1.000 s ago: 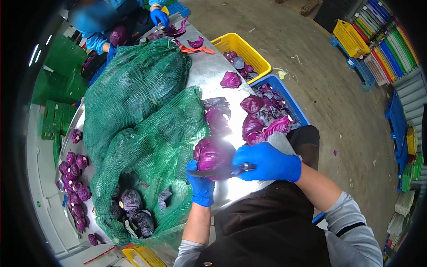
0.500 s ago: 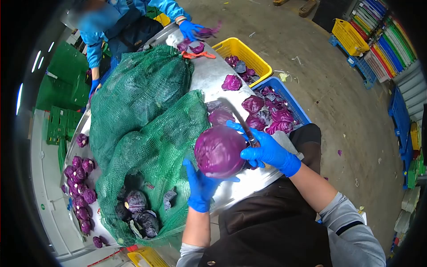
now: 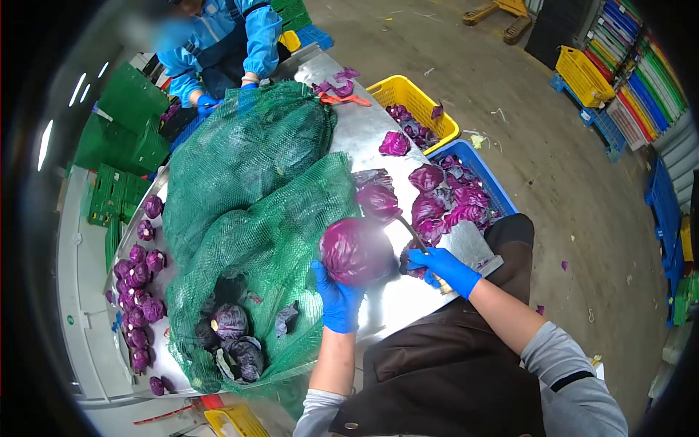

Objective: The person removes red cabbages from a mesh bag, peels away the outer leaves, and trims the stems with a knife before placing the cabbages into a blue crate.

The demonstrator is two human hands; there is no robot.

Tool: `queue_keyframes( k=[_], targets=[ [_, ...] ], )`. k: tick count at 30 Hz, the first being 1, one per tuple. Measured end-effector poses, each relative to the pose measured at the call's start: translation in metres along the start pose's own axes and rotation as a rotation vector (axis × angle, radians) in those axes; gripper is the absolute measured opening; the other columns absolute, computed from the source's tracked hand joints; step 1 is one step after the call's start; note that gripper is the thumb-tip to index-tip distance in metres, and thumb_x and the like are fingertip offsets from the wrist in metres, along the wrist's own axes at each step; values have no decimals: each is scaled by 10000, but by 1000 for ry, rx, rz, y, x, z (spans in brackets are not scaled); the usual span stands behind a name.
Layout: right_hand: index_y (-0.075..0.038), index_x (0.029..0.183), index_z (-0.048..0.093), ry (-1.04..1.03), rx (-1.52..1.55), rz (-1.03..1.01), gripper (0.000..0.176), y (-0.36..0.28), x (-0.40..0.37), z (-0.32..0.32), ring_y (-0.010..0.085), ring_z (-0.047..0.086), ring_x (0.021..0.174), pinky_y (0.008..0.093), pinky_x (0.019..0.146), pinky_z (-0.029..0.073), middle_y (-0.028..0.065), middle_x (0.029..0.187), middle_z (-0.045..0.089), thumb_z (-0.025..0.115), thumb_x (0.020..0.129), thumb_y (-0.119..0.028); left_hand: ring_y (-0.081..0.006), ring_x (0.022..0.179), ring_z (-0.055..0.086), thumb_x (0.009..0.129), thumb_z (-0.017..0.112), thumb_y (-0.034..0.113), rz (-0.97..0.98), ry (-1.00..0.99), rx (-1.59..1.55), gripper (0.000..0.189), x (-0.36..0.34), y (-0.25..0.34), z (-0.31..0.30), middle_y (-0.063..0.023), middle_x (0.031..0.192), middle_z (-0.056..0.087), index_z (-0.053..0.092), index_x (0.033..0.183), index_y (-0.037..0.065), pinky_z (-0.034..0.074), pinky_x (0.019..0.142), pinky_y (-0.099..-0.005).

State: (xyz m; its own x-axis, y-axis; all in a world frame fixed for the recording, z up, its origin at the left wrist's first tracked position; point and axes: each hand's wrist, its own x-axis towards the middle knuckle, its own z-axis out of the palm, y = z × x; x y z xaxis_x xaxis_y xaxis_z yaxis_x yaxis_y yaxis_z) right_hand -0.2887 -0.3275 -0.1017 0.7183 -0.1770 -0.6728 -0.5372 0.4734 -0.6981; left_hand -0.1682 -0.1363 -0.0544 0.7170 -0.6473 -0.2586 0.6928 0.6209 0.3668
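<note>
A round, glossy red cabbage [image 3: 353,251] rests in my left hand [image 3: 336,302], whose gloved fingers curve under and around its near side. Just to the right, my right hand [image 3: 445,269] grips a knife [image 3: 413,234] by its handle, the blade pointing up and away, apart from the cabbage. Purple outer leaves [image 3: 428,210] lie on the steel table [image 3: 357,131] beyond the knife. Left of my hands spreads a green net sack [image 3: 291,211]; darker untrimmed cabbages [image 3: 230,321] show at its open mouth.
A fuller net sack [image 3: 247,146] stands farther back. Small trimmed cabbages [image 3: 137,275] line the table's left edge. Beyond the right edge stand a yellow crate [image 3: 448,135] and a blue crate [image 3: 499,186] with leaves. Across the table, a co-worker in blue sleeves [image 3: 262,36] leans in.
My right hand and the knife have drawn away from the cabbage, lower and to the right. My left hand still holds it. The co-worker's hands have moved behind the fuller sack.
</note>
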Motion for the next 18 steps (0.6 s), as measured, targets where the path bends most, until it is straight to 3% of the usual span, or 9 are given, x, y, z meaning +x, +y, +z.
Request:
queue_keyframes(
  k=[2, 4, 8, 10, 11, 12, 14, 15, 18],
  targets=[
    [-62, 1014, 653, 72, 109, 23, 255, 52, 58, -48, 78, 526, 483, 222, 412, 377, 14, 716, 619, 663, 814, -220, -351, 1335, 334, 742, 674, 561, 3, -19, 0, 895, -1, 3, 5, -142, 1464, 345, 322, 1432, 113, 249, 1103, -575],
    [-59, 1104, 617, 161, 194, -291, 304, 15, 37, -49, 65, 520, 487, 201, 411, 375, 27, 773, 640, 641, 832, -191, -347, 1331, 343, 743, 689, 539, 25, 42, -38, 892, -3, 9, 4, -140, 1463, 346, 317, 1432, 111, 245, 1104, -578],
    [-65, 1226, 555, 162, -97, -263, 396, -52, -12, -26, 52, 507, 483, 189, 404, 386, 34, 910, 658, 621, 850, -175, -344, 1320, 360, 687, 781, 406, 98, 73, -43, 942, -11, 15, -6, -130, 1453, 360, 297, 1441, 114, 266, 1108, -548],
    [-79, 1313, 496, -125, -149, -370, 479, -77, -35, 8, 40, 493, 480, 193, 426, 415, 44, 1099, 635, 618, 857, -157, -317, 1294, 398, 563, 871, 257, 159, -102, 254, 1059, -17, 22, 12, -132, 1401, 408, 298, 1433, 67, 304, 1116, -474],
    [-84, 1345, 467, -163, -229, -454, 531, -85, -44, 23, 33, 487, 493, 189, 450, 421, 39, 1153, 613, 640, 848, -153, -312, 1274, 420, 453, 907, 203, 158, -58, 290, 1141, -17, 24, 18, -132, 1382, 423, 321, 1422, 63, 320, 1108, -460],
    [-90, 1377, 438, -202, -309, -538, 586, -89, -49, 35, 26, 481, 506, 185, 474, 428, 34, 1207, 591, 662, 839, -150, -312, 1274, 420, 453, 907, 203, 150, -56, 289, 1141, -15, 24, 17, -132, 1382, 423, 321, 1422, 63, 320, 1108, -460],
    [-150, 1399, 438, -190, -523, -682, 650, -75, -35, 42, 61, 499, 593, 238, 570, 453, 37, 896, 643, 687, 833, -351, -318, 1271, 425, 462, 909, 229, 217, -184, 421, 1124, -11, 24, 12, -142, 1388, 417, 334, 1414, 67, 328, 1102, -452],
    [-153, 1424, 403, -183, -537, -835, 676, -73, -28, 49, 61, 502, 599, 247, 576, 456, 37, 872, 644, 680, 840, -349, -323, 1272, 422, 450, 913, 226, 224, -197, 415, 1131, -9, 23, 10, -148, 1390, 412, 338, 1411, 65, 331, 1098, -448],
    [-142, 1428, 392, -271, -434, -569, 699, -82, -39, 45, 54, 512, 581, 233, 542, 454, 41, 857, 643, 690, 833, -358, -312, 1286, 411, 496, 908, 340, 246, -197, 540, 1161, -9, 25, 10, -136, 1387, 418, 285, 1434, 53, 315, 1104, -446]
  ],
)
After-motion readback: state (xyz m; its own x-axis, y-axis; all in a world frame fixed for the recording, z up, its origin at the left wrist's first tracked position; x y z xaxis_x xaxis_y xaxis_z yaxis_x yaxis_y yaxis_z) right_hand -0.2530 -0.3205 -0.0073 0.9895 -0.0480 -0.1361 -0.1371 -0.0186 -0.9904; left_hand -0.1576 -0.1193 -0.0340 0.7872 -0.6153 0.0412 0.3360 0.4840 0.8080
